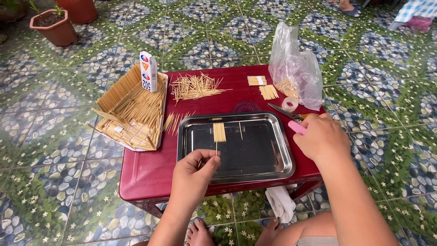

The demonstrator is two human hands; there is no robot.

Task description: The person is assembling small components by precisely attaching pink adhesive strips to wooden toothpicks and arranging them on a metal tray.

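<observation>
Over the steel tray [277,150], left hand [193,171] fingers pinch an upright toothpick [216,148]; right hand [321,136] grips scissors [287,114].

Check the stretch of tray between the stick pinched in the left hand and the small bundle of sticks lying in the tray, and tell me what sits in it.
Nothing visible does. The left hand pinches one thin wooden stick upright at the near rim of the shiny rectangular metal tray. The small flat bundle of sticks lies just beyond it, with only bare tray between. A lone stick lies off to the side.

Daylit patterned green-and-blue tile floor [68,150] under a low red table [150,175], terracotta pot [54,27] nearby.
</observation>
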